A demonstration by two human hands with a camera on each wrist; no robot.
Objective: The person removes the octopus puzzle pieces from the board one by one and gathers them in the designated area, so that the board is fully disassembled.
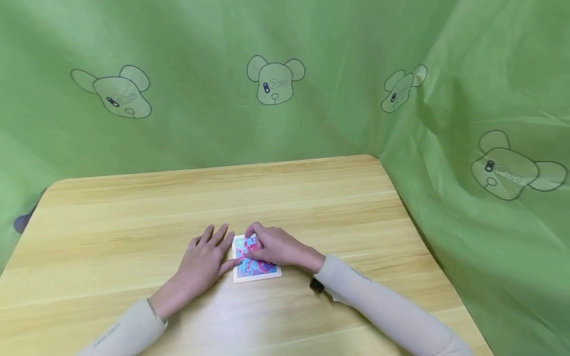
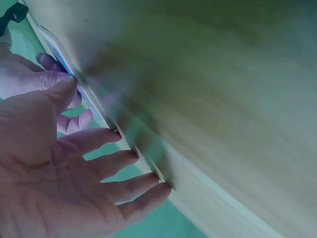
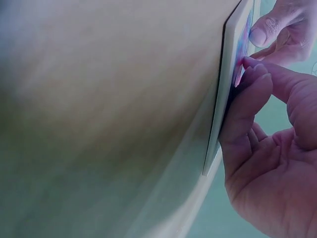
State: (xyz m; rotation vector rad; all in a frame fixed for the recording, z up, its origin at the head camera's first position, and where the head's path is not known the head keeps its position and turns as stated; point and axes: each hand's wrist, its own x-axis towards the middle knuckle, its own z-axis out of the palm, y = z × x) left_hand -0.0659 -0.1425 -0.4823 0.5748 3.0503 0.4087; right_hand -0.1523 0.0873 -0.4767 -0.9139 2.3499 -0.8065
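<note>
Plainly, the 2 hands meet over a small picture board point(image 1: 257, 271), square with a pale border and a blue-and-pink picture, lying flat on the table. The left hand point(image 1: 202, 264) is spread, its 4 fingers straight and slightly fanned, the tips down at the tabletop just left of the board; its thumb reaches over the left border and touches the picture. The right hand point(image 1: 280, 245) has its fingers curled, with the thumb and fingertips drawn close together at the picture's surface. A thin pink sliver point(image 3: 239, 78) shows beside those tips in the right wrist view, but I cannot tell whether they pinch it.

The left forearm comes in from the lower left, the right from the lower right, both in pale sleeves point(image 1: 383, 302), and the 2 thumbs point towards each other. A small black object point(image 1: 316, 285) shows under the right cuff.

The right hand hides the upper right part of the picture. The wood-grain table point(image 1: 133, 207) extends around the board, and behind and to the right hangs a green curtain point(image 1: 191, 44) printed with 4 outlined animal heads. A dark rounded thing point(image 1: 21, 223) shows past the table's left edge.
</note>
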